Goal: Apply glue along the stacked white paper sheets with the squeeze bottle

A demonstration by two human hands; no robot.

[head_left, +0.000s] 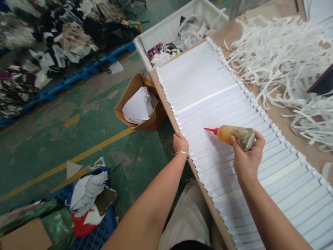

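My right hand [248, 156] is wrapped around a squeeze bottle [235, 136] with a yellowish, stained body. The bottle is held almost level, and its thin red nozzle [211, 130] points left above the white sheets. Those white sheets [197, 76] lie overlapped in a long row of narrow steps, with scalloped pieces along both sides. At the near edge of the brown-covered table [166, 100], my left hand [180, 142] is curled closed beside the scalloped ends. Whatever its fingers hold there is hidden. A bracelet circles the left wrist.
Loose white strips [283, 59] are heaped on the table's far side. A cardboard box [132, 97] of white sheets stands on the floor beside the table, and a white bin [166, 31] of scraps stands behind. Blue pallets [70, 81] carry piled material at left.
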